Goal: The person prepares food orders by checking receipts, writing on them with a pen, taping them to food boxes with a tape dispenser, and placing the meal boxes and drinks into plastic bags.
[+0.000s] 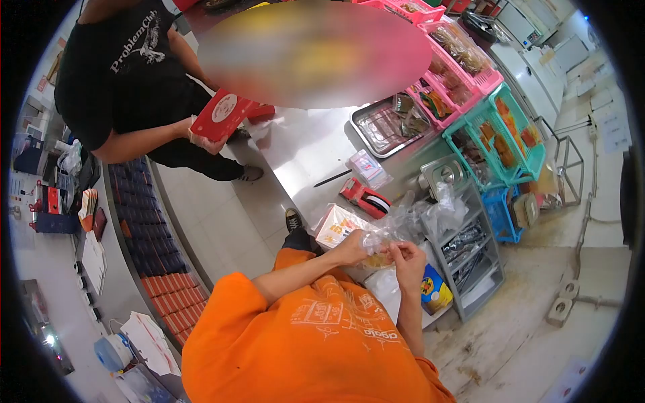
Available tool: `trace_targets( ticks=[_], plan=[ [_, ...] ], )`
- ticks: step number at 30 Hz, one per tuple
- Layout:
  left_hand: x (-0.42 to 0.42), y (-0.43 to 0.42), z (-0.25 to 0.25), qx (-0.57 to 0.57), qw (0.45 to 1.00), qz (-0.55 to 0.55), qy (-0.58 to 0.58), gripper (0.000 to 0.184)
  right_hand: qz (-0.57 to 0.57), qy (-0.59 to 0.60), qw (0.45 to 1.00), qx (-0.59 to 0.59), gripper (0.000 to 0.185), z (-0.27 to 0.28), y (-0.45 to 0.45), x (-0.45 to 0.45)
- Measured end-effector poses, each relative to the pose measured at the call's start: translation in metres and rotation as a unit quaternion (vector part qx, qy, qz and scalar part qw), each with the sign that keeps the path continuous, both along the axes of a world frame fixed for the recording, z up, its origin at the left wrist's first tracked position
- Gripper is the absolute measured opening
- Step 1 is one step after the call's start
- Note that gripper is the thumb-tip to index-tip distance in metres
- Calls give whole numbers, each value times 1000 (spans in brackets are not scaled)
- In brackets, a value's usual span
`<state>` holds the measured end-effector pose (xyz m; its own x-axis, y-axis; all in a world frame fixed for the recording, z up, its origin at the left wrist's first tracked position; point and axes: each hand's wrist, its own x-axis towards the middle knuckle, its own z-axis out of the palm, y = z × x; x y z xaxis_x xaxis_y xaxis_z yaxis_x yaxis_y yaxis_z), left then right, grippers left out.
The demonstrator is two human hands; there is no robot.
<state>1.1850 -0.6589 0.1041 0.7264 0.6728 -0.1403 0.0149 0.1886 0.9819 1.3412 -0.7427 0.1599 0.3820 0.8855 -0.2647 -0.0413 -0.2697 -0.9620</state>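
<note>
My left hand [351,249] is closed on thin clear plastic [372,243], just over the corner of a white printed box [333,227]. Pinching the same plastic from the other side is my right hand [408,266]. Whether this plastic is a bag or a disposable glove, I cannot make out. Crumpled clear plastic bags [446,205] lie beyond my hands, by a grey rack [480,258]. Close to my right hand is a blue and yellow packet [435,290]. A red tape dispenser [365,197] sits past the white box.
At the left a co-worker [127,80] holds a red box [223,115] with a gloved hand. The steel table [295,151] carries a metal tray [376,127], a wrapped stack [368,168] and a black pen [332,178]. Pink baskets [485,79] and green baskets [531,161] line the right side.
</note>
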Motion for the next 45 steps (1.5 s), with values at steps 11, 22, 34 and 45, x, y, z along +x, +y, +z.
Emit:
trace_targets(
  ticks=[11,22,34,45],
  plan=[
    [4,-10,7,496,862,66,85,44,-30,-130,991,10,18,0,44,9],
    [-4,2,11,483,851,53,197,40,366,26,930,9,13,-49,63,28],
    [-10,25,36,-191,964,42,182,27,75,-295,949,82,16,-15,2,-26],
    [-22,-3,-4,-368,926,80,11,29,6,-299,938,174,13,-40,-26,-45]
  ],
)
